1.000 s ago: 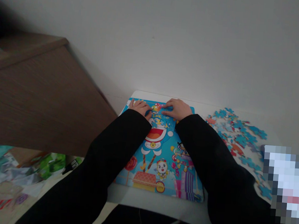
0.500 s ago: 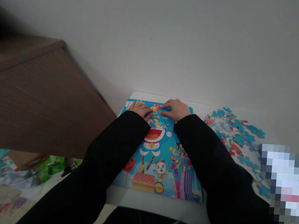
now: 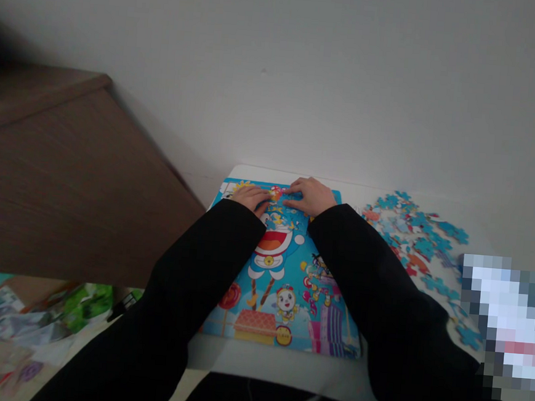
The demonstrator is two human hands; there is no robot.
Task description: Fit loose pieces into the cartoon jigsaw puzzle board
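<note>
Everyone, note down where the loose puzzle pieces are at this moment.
In the head view, the loose puzzle pieces lie on the white table, to the right of the blue picture board and just beyond the right sleeve.

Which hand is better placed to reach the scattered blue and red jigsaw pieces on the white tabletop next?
The right hand, most likely: it is over the right side of the blue cartoon picture board, nearer the jigsaw pieces. The left hand is farther off, with the right black sleeve between.
</note>
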